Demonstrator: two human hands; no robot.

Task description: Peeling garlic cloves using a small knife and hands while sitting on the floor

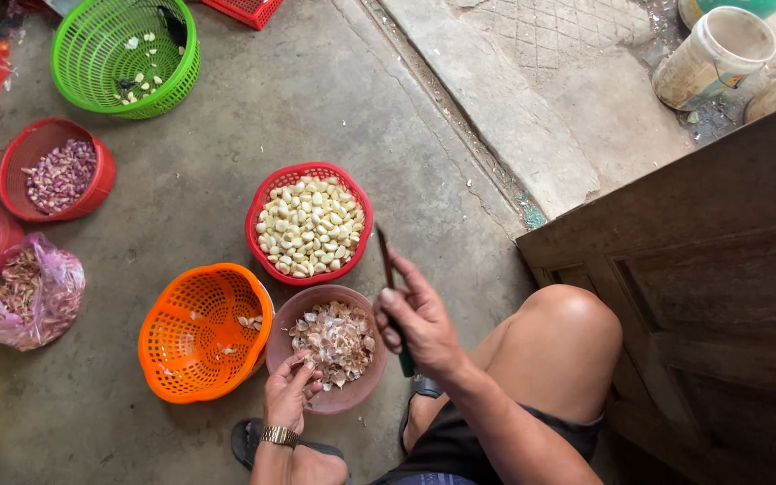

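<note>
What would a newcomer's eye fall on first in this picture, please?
Most likely the red basket heaped with pale peeled cloves, at the centre of the concrete floor. Just below it, the left hand picks at a bowl of papery skins while the right hand holds a knife upright. The bright orange basket and green basket stand to the left.

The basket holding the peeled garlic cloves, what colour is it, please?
Red basket, seen in the head view.
</note>
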